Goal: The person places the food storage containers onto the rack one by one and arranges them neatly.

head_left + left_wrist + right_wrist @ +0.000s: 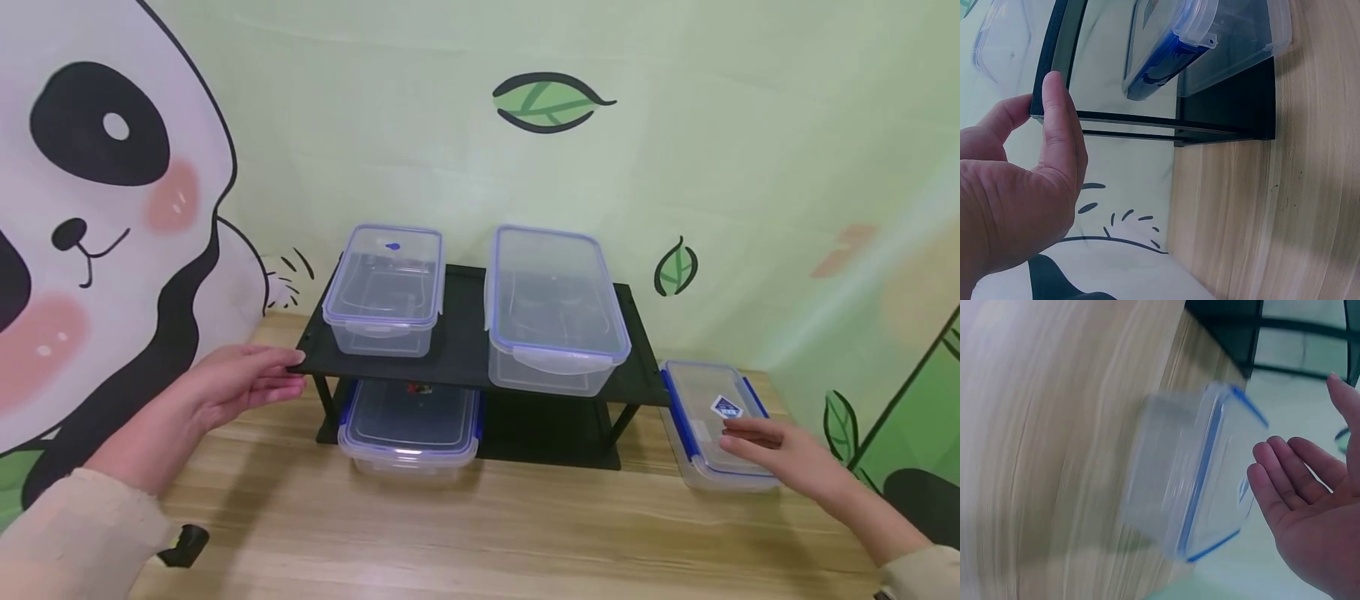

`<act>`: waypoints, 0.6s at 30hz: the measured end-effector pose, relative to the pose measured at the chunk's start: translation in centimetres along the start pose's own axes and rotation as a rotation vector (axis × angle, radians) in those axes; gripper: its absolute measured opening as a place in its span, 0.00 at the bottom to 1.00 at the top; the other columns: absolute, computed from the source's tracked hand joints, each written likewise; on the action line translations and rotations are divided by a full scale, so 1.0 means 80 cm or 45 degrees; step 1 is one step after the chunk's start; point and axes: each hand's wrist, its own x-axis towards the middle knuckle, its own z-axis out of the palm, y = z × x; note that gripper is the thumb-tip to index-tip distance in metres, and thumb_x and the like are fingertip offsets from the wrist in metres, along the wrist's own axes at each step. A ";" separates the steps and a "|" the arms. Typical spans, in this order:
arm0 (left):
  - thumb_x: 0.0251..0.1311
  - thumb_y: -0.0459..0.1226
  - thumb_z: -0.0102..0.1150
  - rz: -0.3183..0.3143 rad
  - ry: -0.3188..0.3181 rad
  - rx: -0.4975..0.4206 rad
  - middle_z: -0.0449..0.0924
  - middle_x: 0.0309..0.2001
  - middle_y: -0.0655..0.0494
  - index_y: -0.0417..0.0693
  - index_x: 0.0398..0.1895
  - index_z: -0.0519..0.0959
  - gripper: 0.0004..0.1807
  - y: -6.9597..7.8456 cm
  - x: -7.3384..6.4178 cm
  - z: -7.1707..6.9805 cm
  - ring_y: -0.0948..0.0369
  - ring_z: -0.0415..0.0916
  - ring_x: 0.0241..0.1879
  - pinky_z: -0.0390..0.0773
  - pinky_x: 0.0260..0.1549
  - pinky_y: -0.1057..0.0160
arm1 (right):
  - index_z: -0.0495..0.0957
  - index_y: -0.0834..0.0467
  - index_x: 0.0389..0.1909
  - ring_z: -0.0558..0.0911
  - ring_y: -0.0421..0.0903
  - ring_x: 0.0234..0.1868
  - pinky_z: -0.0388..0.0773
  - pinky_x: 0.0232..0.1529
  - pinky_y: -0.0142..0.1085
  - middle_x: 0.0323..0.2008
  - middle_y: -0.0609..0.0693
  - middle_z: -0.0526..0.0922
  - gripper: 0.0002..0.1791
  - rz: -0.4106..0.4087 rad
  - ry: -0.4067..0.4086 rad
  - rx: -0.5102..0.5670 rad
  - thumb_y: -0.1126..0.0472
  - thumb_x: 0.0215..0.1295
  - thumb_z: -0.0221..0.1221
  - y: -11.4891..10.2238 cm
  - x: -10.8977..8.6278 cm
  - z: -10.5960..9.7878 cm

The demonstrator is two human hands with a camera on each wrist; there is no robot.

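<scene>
My left hand (243, 385) pinches the front left corner of a black two-tier shelf (461, 367), thumb above the board and fingers below it. In the left wrist view the fingers (1060, 134) lie straight along the board's underside. My right hand (783, 454) hovers over a clear food container (716, 417) with blue side clips, which stands on the table right of the shelf. Its fingers are relaxed and hold nothing; the right wrist view shows a gap between the fingertips (1260, 472) and the lid.
On the upper tier sit a smaller clear container (386, 287) and a larger one (555, 300). Another container (408, 425) with blue clips juts forward from the lower tier. A wooden table (465, 533) carries everything, with a panda-printed wall cloth (405, 108) behind.
</scene>
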 end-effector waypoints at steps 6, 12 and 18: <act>0.77 0.32 0.59 0.006 -0.003 0.002 0.89 0.34 0.51 0.41 0.44 0.78 0.02 0.000 0.001 0.001 0.60 0.90 0.36 0.91 0.43 0.63 | 0.63 0.74 0.76 0.74 0.74 0.67 0.85 0.56 0.57 0.70 0.77 0.71 0.41 0.130 0.009 -0.027 0.42 0.83 0.54 0.036 0.002 -0.021; 0.77 0.32 0.59 0.003 -0.003 0.011 0.89 0.34 0.51 0.40 0.45 0.77 0.03 0.002 0.001 0.002 0.60 0.90 0.36 0.90 0.43 0.63 | 0.53 0.76 0.79 0.68 0.78 0.71 0.79 0.61 0.66 0.75 0.80 0.60 0.48 0.250 -0.065 0.036 0.37 0.84 0.49 0.064 0.002 -0.038; 0.77 0.32 0.59 0.000 0.001 0.021 0.89 0.34 0.51 0.38 0.47 0.76 0.05 0.002 0.000 0.004 0.61 0.90 0.36 0.90 0.44 0.63 | 0.49 0.79 0.78 0.72 0.76 0.70 0.77 0.64 0.67 0.77 0.81 0.54 0.53 0.381 -0.074 0.114 0.33 0.82 0.47 0.090 0.003 -0.045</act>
